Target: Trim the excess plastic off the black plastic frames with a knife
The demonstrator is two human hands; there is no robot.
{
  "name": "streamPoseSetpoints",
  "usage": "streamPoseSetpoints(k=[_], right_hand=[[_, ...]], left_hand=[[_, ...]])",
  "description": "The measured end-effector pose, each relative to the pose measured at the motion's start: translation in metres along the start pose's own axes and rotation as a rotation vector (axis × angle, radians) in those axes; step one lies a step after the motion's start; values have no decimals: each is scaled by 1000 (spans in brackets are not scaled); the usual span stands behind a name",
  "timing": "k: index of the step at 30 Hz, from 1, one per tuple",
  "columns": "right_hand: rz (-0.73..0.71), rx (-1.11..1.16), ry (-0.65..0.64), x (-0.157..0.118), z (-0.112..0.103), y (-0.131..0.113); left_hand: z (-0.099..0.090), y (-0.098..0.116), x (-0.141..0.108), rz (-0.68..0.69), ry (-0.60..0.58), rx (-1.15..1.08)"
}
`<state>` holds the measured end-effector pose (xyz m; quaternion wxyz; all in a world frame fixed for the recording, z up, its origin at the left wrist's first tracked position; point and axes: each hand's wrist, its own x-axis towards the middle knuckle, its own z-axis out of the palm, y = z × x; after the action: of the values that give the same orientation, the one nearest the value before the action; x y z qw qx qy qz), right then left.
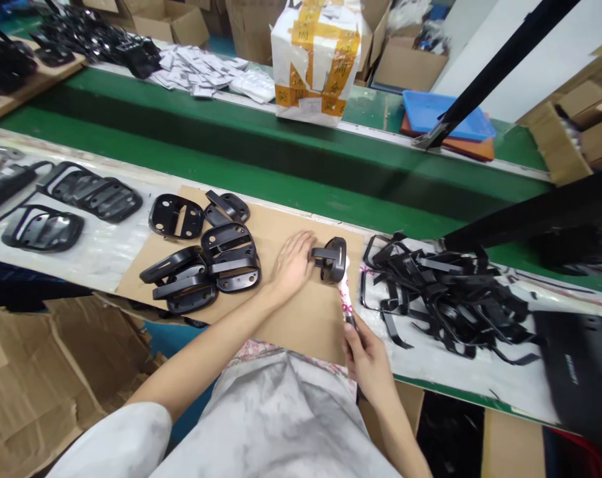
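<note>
On a brown cardboard sheet (pixel 293 332), my left hand (pixel 295 264) has its fingertips at the strap of a black plastic part (pixel 336 259), which stands tilted on its side. Whether the fingers grip the strap is hard to tell. My right hand (pixel 364 352) is wrapped round the dark end of a tool with a white and pink patterned shaft (pixel 346 297); the shaft's upper end touches or lies beside the black part. Several finished-looking black plates with straps (pixel 231 255) lie left of my left hand. Right of the sheet is a pile of loose black straps (pixel 445 292).
Further left are more black plates (pixel 99 192) and a hammer-like metal tool (pixel 2 159). Behind the green conveyor (pixel 281 179) stand a taped white box (pixel 316 63), small white packets (pixel 196 70) and a blue tray (pixel 445 114). A dark slanted bar (pixel 494 73) crosses at right.
</note>
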<state>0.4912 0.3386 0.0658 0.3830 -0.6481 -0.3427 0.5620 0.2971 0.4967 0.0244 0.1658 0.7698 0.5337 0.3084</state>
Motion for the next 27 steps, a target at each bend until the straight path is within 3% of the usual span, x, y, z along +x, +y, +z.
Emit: streamPoseSetpoints(k=[4, 8, 10, 13, 17, 18, 22, 27], right_hand=[[-11, 100, 177, -6, 4, 0], [121, 44, -67, -8, 9, -3], [140, 49, -42, -7, 10, -4], [31, 99, 107, -7, 12, -3], [131, 67, -78, -5, 13, -4], [152, 66, -76, -5, 13, -4], [16, 120, 128, -5, 14, -5], [139, 36, -137, 4, 10, -7]], left_hand=[[0, -1, 0, 8, -1, -7], [0, -1, 0, -9, -10, -25], [0, -2, 0, -16, -11, -27], [0, -2, 0, -16, -7, -23], [-1, -1, 1, -18, -3, -14], [-1, -1, 1, -22, -5, -10], [-1, -1, 1, -29, -10, -12], [-1, -2, 2, -59, 5, -42]])
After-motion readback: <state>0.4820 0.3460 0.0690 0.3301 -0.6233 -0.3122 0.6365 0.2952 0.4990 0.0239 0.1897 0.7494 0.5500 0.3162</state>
